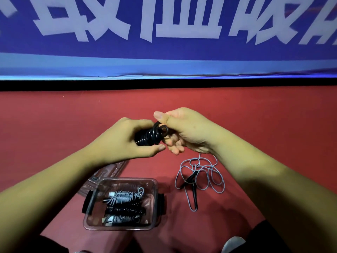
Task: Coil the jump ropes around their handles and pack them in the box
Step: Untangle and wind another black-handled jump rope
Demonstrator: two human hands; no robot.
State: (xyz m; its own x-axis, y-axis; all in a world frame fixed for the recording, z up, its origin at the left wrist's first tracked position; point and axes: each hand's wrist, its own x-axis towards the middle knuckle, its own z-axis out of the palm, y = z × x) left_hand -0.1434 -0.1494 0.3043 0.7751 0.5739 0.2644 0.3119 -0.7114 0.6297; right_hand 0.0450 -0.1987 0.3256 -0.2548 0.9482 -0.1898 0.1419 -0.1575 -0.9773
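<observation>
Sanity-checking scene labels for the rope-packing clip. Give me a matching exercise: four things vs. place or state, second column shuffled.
Things
1. black jump rope
2. loose grey jump rope
3. clear box
4. box lid

Place or state
A. uncoiled on the red floor, right of the box
B. coiled, gripped by the left hand and right hand
C. flat on the floor behind the box, to its left
D. holds coiled ropes

Pairs: 1-B, 2-A, 3-D, 4-C
</observation>
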